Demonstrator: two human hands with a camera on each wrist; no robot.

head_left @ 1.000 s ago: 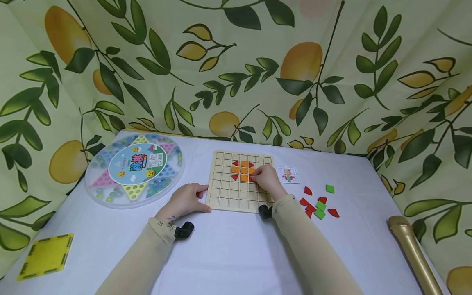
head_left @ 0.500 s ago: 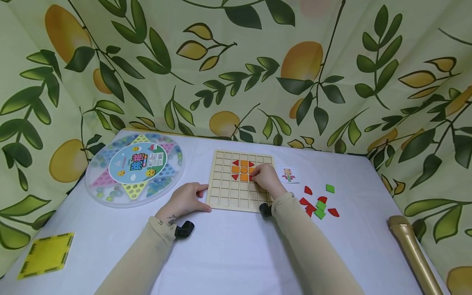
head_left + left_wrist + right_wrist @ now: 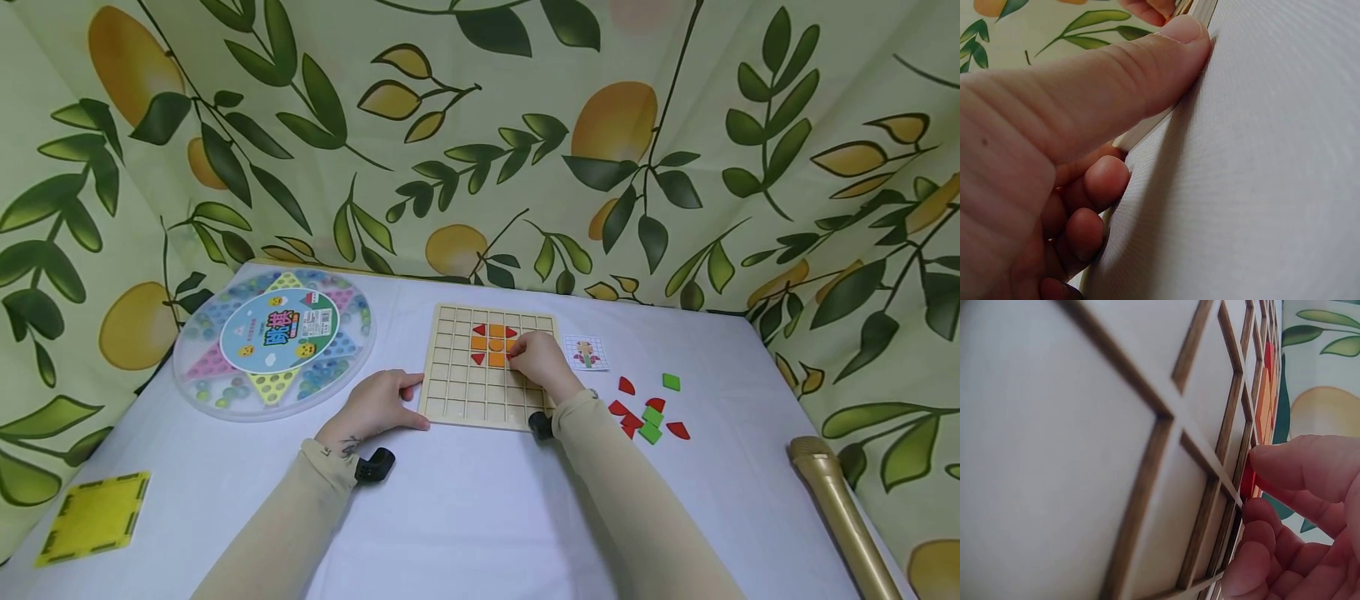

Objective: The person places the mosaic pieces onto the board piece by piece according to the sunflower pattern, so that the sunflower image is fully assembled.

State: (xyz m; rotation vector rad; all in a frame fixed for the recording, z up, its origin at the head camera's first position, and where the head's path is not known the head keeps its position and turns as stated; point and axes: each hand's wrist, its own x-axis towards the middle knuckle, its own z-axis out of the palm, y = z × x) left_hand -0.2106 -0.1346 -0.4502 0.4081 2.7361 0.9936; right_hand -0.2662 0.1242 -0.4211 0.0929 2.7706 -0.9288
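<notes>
Red and partly hidden, a small piece (image 3: 1248, 478) is pinched in the right hand (image 3: 542, 364) at the square wooden grid board (image 3: 465, 393), beside square orange tiles (image 3: 497, 360); I see the left hand (image 3: 377, 406), thumb and index apart, touching the board's left edge. Further right, the white-clothed desk (image 3: 450, 508) carries a printed card (image 3: 587, 353), loose red pieces (image 3: 678, 430) and green squares (image 3: 671, 382).

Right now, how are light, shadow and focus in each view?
Head: light looks even, the board clear, a soft shadow beside the right sleeve. Left wrist: a darker shadow falls on the cloth along the board's edge. Right wrist: the board's nearest face looks soft.
</notes>
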